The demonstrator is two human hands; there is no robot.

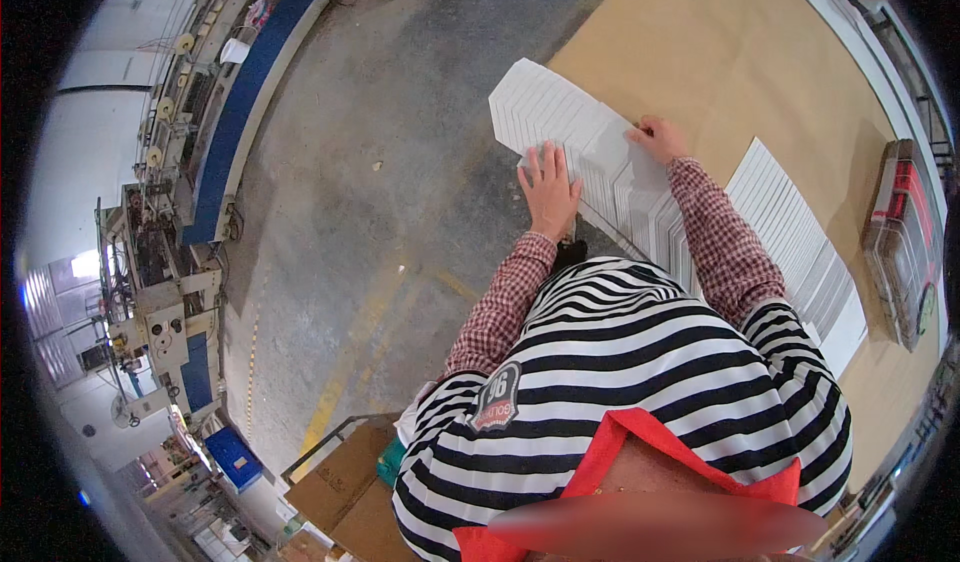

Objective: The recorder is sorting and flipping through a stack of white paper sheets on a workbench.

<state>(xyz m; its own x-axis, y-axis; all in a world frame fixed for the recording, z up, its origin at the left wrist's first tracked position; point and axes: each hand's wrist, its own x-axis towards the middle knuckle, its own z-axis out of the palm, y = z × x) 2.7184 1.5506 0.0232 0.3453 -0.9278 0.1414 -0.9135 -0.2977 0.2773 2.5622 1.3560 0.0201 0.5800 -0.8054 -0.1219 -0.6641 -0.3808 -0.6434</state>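
Note:
A long row of overlapping white paper pieces [565, 107] lies fanned out along the near left edge of the brown-covered table. My left hand [549, 194] rests on the row's left side with its fingers spread. At the row's far side my right hand [660, 140] is closed, fingers curled and thumb at the paper's edge. Whatever it may pinch there is hidden. To the right of my right forearm lies a second fanned row of white paper pieces [790, 227], partly covered by my sleeve.
Brown paper [730, 42] covers the table. A clear plastic case [900, 247] with red parts sits at its right side. Grey floor [370, 162] with yellow lines lies to the left, before a long blue-edged machine [225, 132]. A cardboard box [345, 482] stands at lower left.

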